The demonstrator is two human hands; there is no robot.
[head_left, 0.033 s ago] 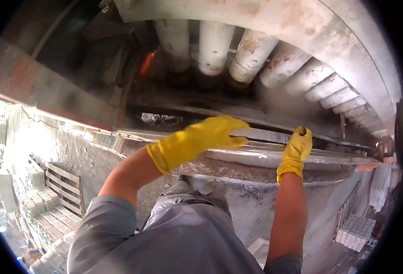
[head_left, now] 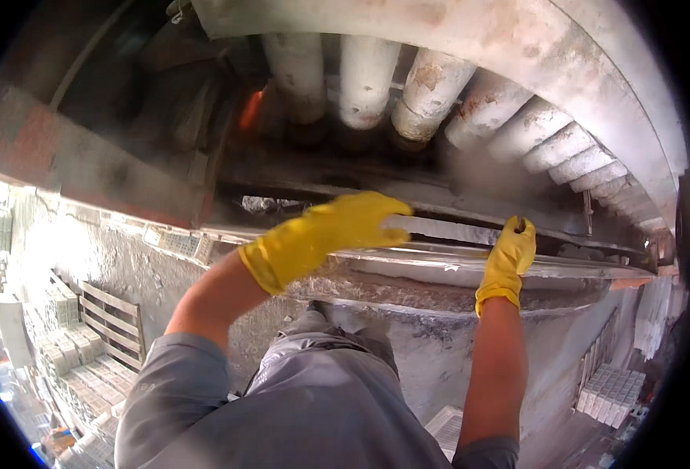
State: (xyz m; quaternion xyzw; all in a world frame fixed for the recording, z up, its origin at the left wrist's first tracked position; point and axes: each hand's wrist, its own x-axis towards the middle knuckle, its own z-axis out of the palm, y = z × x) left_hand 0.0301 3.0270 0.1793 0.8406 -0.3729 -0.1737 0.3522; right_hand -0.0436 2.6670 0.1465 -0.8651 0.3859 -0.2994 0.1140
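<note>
My left hand (head_left: 343, 225), in a yellow rubber glove, hovers over the metal ledge (head_left: 431, 255) with its fingers stretched and the thumb held apart. Nothing shows in its grasp. To its right, my right hand (head_left: 509, 258), gloved the same way, is closed at the ledge. A small dark tip (head_left: 521, 225) pokes out at the top of that fist; the rest of what it holds is hidden. Between the two hands lies a long whitish strip (head_left: 456, 232) in the slot behind the ledge.
Thick, crusted pale cylinders (head_left: 370, 82) stand in a row beyond the slot, under a curved pale beam (head_left: 470, 23). An orange glow (head_left: 252, 109) shows at the far left. Stacked pale blocks (head_left: 102, 379), a wooden pallet (head_left: 112, 320) and another block stack (head_left: 611, 395) flank me.
My left hand has shifted slightly to the left and up, its fingers still apart. The right hand stays closed in nearly the same place.
</note>
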